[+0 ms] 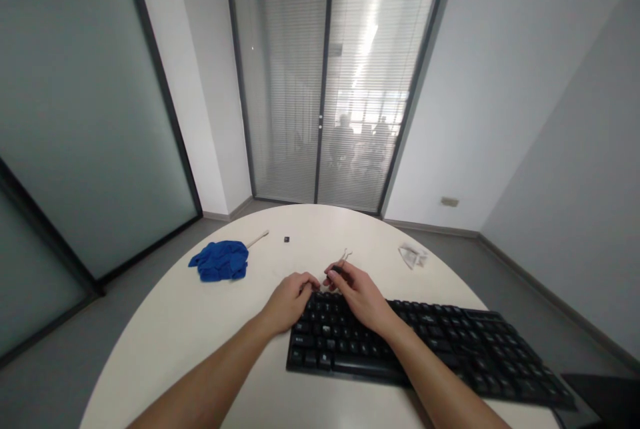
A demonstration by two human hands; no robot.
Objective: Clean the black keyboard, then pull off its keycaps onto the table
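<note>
A black keyboard (370, 362) lies at an angle on the round table, and a few lighter gaps show among its keys. My left hand (290, 299) is at its upper left corner with curled, pinched fingers; anything between the fingertips is too small to make out. Just to the right, over the top edge, my right hand (357, 292) is closed on a wire keycap puller (346, 255). Its two thin wire prongs point away from me, and the dark handle is partly hidden by my fingers. A small black keycap (287, 239) sits farther back on the table.
A crumpled blue cloth (223, 261) lies at the left, with a thin pale-handled brush (258, 238) sticking out behind it. Toward the right edge of the white table (210, 342) is a crumpled clear plastic bag (413, 255). A dark object (605, 395) shows at the lower right.
</note>
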